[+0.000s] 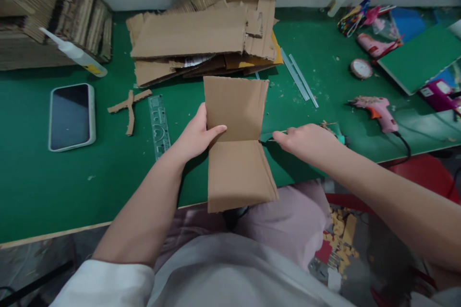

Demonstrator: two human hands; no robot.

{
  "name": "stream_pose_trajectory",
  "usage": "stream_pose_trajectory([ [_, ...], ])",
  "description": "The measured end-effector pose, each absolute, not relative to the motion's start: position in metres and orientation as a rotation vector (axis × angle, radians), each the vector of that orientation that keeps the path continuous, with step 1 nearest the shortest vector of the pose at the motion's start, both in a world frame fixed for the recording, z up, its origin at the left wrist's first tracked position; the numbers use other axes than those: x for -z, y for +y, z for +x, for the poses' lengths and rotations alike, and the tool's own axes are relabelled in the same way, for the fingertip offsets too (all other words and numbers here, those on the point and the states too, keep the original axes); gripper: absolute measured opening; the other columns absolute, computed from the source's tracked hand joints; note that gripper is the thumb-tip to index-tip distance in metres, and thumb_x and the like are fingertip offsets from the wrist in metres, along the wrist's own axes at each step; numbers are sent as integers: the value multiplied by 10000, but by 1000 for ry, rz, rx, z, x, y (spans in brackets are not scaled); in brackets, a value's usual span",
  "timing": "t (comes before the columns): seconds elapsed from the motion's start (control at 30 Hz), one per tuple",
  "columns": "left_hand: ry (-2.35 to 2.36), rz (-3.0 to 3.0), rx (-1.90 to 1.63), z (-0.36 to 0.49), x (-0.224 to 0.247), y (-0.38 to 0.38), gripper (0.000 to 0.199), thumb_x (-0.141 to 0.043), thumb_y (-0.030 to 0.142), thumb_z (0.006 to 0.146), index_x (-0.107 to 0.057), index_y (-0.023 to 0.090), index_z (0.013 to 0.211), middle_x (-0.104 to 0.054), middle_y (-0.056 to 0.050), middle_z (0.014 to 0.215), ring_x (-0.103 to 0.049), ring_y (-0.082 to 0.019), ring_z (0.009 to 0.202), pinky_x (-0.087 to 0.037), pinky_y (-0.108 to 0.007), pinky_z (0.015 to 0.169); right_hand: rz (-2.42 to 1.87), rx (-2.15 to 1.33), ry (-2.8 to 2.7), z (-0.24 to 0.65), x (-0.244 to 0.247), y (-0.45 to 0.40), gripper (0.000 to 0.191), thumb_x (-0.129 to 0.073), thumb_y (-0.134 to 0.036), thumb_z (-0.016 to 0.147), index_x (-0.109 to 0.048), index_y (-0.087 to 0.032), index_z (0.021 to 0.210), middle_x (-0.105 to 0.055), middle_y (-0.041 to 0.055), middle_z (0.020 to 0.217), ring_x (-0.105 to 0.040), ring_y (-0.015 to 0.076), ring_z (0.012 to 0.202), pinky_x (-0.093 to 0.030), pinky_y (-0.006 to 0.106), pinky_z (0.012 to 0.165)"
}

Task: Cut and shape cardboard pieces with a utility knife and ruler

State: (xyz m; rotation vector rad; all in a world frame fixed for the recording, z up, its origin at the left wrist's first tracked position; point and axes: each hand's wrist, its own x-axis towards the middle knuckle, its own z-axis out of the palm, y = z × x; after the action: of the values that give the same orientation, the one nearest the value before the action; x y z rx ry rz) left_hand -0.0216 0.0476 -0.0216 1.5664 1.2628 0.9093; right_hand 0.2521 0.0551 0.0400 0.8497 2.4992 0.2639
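While the left hand pinches the creased cardboard sheet by its left border, thumb on top, probably for steadying it, the right hand is closed around a slim tool, perhaps a cutter, with its tip at or just beside the sheet's crease. The lower panel overhangs the near edge of the green table; behind, piled cardboard limits the room, which is wider leftward, below the smartphone.
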Motion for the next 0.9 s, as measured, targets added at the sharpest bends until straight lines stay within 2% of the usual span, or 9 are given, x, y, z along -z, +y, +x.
stream_pose_trajectory([
  [0.33,1260,1585,-924,-21,22,47,614,-596,246,803,-289,181,1331,-420,-110,1382,-390,-272,1293,-333,-451,1071,847,-213,2468,244,-44,56,204,-453,-79,796,-553,-155,956,-638,72,650,-607,172,560,-181,259,464],
  [0.6,1271,1605,-911,-22,21,46,618,-587,247,813,-277,184,1344,-411,-111,1393,-379,-278,1301,-306,-467,1086,829,-184,2474,244,-42,61,200,-450,-82,799,-545,-164,955,-615,51,605,-605,164,541,-156,274,451],
  [0.9,1267,1591,-906,-22,21,46,634,-585,242,814,-262,196,1357,-423,-114,1383,-404,-282,1282,-328,-476,1069,822,-182,2468,246,-43,62,223,-444,-73,794,-558,-169,960,-630,53,618,-580,176,515,-187,266,453],
])
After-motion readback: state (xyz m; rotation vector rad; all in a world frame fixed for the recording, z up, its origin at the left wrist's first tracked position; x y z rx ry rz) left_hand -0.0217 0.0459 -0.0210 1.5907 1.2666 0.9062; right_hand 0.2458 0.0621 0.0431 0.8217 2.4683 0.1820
